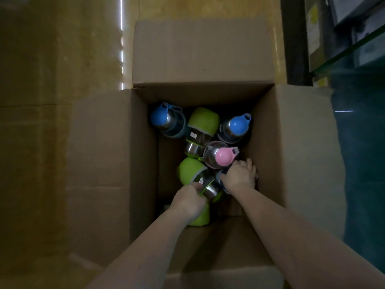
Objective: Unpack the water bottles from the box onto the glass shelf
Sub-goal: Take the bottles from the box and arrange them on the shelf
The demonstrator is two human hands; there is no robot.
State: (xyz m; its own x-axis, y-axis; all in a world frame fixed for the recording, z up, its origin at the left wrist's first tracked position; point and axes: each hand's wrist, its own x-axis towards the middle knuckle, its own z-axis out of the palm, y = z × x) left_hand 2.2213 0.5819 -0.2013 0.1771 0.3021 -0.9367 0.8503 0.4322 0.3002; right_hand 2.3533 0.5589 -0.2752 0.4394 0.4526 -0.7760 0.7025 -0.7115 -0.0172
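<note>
- Cardboard box [291, 142] standing open on a yellowish floor [52, 59], flaps folded out on all sides; both bare arms reaching down into it.
- Bottles lying and leaning in a loose heap at the bottom: two blue-capped bottles [166, 119] along the far wall, a green bottle [201, 128] between them, a pink-capped bottle [220, 157] near the middle.
- Left hand [188, 202] closing round the near green bottle [195, 174] at its steel middle band; fingers curled over it, thumb side not clear.
- Right hand [239, 176] lying over a dark bottle [220, 178] just beside the pink-capped one, against the right wall. Fingers bending down round it, but whether they are clamping firmly, I cannot tell; the bottle is mostly hidden under the hand.
- Glass shelf [354, 46] showing at the upper right, well apart from the box and higher; no bottle seen on the visible part.
- Step in hand, as I judge it: taking hold of a pair of bottles, one per hand, early in the unpacking, since the box is holding many.
- Next move probably calling for a straight lift clear of the box walls, without dragging the pink-capped neighbour along, then a swing right and up to the shelf, setting each bottle upright.
- Risk: smooth steel slipping in a loose hold.
</note>
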